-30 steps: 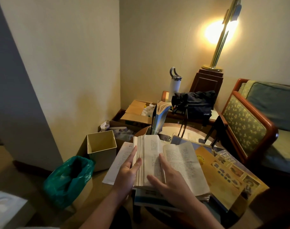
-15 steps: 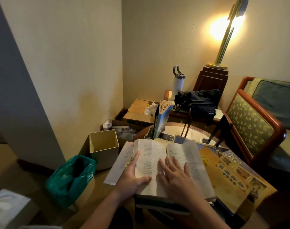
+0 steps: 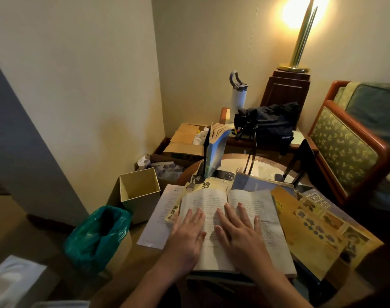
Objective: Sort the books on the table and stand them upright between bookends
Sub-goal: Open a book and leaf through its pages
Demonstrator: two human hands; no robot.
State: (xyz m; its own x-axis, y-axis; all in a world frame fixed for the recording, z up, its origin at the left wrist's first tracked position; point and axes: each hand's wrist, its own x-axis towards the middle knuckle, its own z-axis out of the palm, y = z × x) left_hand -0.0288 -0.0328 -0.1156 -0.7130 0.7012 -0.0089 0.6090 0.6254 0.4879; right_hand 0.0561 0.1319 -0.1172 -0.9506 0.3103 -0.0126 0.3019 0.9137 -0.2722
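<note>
An open book (image 3: 265, 210) with printed pages lies flat on a pile of books on the round table (image 3: 231, 158). My left hand (image 3: 187, 238) presses flat on its left page and my right hand (image 3: 240, 232) presses flat on its right page, fingers straight. A blue book (image 3: 215, 152) stands upright against a black bookend (image 3: 204, 156) at the table's far side. A second black bookend (image 3: 300, 161) stands at the far right. A large yellow book (image 3: 318, 232) and a blue book (image 3: 256, 183) lie under and beside the open one.
A loose sheet of paper (image 3: 158, 216) hangs off the table's left edge. A cream box (image 3: 138, 192) and a green-bagged bin (image 3: 96, 236) stand on the floor at left. Behind the table are cardboard boxes (image 3: 185, 141), a white bottle (image 3: 237, 96), a black bag (image 3: 267, 123), a lamp (image 3: 300, 36). An armchair (image 3: 349, 147) stands right.
The book was held half-open with pages fanned; it now lies fully open and flat. Both hands went from holding the pages to pressing down on them with flat palms.
</note>
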